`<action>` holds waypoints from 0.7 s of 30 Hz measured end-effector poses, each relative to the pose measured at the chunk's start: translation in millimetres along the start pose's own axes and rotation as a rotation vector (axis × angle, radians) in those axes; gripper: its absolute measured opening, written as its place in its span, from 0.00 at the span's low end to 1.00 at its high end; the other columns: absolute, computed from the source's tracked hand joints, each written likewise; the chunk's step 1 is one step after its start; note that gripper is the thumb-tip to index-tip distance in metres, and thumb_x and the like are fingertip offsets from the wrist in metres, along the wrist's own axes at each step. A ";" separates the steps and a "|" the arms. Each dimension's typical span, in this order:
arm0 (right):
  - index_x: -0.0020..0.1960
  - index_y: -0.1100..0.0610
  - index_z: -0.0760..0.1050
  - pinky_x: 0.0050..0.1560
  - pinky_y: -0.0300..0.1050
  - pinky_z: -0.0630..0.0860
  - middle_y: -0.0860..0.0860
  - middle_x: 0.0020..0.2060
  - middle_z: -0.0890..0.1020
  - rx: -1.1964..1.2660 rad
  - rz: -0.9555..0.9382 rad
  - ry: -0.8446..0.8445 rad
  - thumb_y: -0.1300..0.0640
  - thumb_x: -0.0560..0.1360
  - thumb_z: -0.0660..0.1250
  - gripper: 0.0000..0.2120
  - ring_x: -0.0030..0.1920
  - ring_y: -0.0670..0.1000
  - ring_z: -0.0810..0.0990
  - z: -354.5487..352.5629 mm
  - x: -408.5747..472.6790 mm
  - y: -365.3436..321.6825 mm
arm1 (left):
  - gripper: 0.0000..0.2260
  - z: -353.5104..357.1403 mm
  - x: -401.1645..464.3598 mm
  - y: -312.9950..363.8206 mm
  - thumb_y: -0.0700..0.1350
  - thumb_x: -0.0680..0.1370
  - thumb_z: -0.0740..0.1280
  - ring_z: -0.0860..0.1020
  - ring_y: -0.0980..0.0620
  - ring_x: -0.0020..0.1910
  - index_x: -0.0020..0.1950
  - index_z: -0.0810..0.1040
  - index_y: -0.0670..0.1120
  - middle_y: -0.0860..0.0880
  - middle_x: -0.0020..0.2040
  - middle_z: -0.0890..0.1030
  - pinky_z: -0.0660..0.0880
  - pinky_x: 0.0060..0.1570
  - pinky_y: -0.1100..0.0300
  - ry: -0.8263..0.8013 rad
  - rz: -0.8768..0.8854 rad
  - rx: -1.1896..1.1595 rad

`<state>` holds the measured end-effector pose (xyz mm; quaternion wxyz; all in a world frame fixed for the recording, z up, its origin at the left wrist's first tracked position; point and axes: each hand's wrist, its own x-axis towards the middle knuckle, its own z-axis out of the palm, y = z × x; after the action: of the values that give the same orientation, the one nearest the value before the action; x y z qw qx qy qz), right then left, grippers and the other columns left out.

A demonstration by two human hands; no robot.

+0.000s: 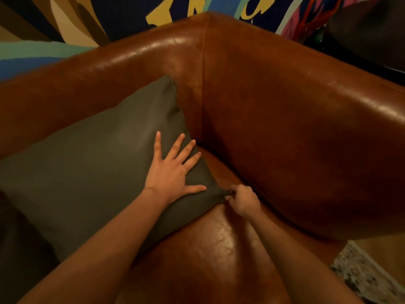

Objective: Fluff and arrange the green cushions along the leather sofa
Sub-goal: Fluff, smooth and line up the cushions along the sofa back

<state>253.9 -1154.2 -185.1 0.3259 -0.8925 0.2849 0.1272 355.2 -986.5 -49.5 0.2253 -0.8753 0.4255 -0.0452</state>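
A dark green cushion (94,163) leans against the backrest in the corner of the brown leather sofa (295,132). My left hand (173,170) lies flat on the cushion's right side, fingers spread. My right hand (243,199) pinches the cushion's lower right corner, which points at the seat. A second dark cushion (19,249) shows at the far left edge, mostly out of frame.
The sofa's armrest (328,102) runs along the right, the backrest (109,69) along the top left. A colourful painted wall (122,16) stands behind. A speckled rug (363,273) and floor show at the lower right.
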 end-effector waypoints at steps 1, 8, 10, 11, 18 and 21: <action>0.55 0.53 0.78 0.45 0.47 0.76 0.51 0.49 0.81 -0.009 0.005 -0.013 0.54 0.78 0.65 0.08 0.51 0.54 0.80 1.6 -1.8 2.7 | 0.40 0.8 1.0 -4.7 0.76 0.70 0.44 0.37 0.47 0.77 0.77 0.45 0.57 0.51 0.79 0.43 0.28 0.63 0.30 0.000 0.002 -0.012; 0.64 0.53 0.74 0.57 0.49 0.75 0.52 0.58 0.79 -0.042 -0.091 -0.108 0.49 0.74 0.71 0.20 0.61 0.54 0.75 -11.1 5.9 6.6 | 0.40 -3.1 1.1 -6.2 0.75 0.71 0.45 0.36 0.48 0.76 0.77 0.43 0.57 0.51 0.79 0.41 0.29 0.64 0.31 -0.016 0.027 -0.022; 0.61 0.51 0.75 0.62 0.53 0.73 0.52 0.60 0.78 -0.113 -0.143 -0.126 0.47 0.72 0.71 0.19 0.66 0.55 0.72 -14.4 9.4 1.8 | 0.40 -2.9 -0.5 -5.6 0.75 0.71 0.45 0.35 0.47 0.76 0.77 0.42 0.56 0.50 0.79 0.41 0.29 0.64 0.31 -0.011 0.029 -0.025; 0.57 0.52 0.77 0.60 0.54 0.74 0.53 0.58 0.79 -0.155 -0.150 -0.109 0.47 0.73 0.70 0.15 0.65 0.56 0.72 -15.3 9.3 -0.6 | 0.40 -2.5 -0.9 -7.0 0.75 0.71 0.45 0.35 0.47 0.76 0.77 0.42 0.56 0.50 0.79 0.40 0.28 0.64 0.31 -0.001 0.028 -0.031; 0.69 0.50 0.70 0.59 0.49 0.73 0.54 0.62 0.75 -0.251 -0.151 -0.174 0.49 0.71 0.67 0.27 0.62 0.57 0.74 -26.9 3.7 -12.1 | 0.39 -7.1 -12.4 -17.4 0.73 0.72 0.47 0.41 0.46 0.77 0.78 0.44 0.55 0.49 0.79 0.44 0.30 0.66 0.35 0.047 0.012 -0.109; 0.78 0.51 0.54 0.67 0.51 0.68 0.56 0.70 0.64 -0.209 -0.148 -0.133 0.51 0.67 0.65 0.41 0.68 0.61 0.66 -67.4 -5.7 -52.3 | 0.37 -10.0 -35.8 -41.5 0.73 0.72 0.48 0.57 0.44 0.76 0.75 0.60 0.55 0.49 0.76 0.62 0.45 0.68 0.33 0.142 -0.159 -0.206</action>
<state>283.0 -1163.1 -105.2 0.2577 -0.9297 0.1812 0.1908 359.9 -940.3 -18.6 0.0995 -0.9193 0.3720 -0.0807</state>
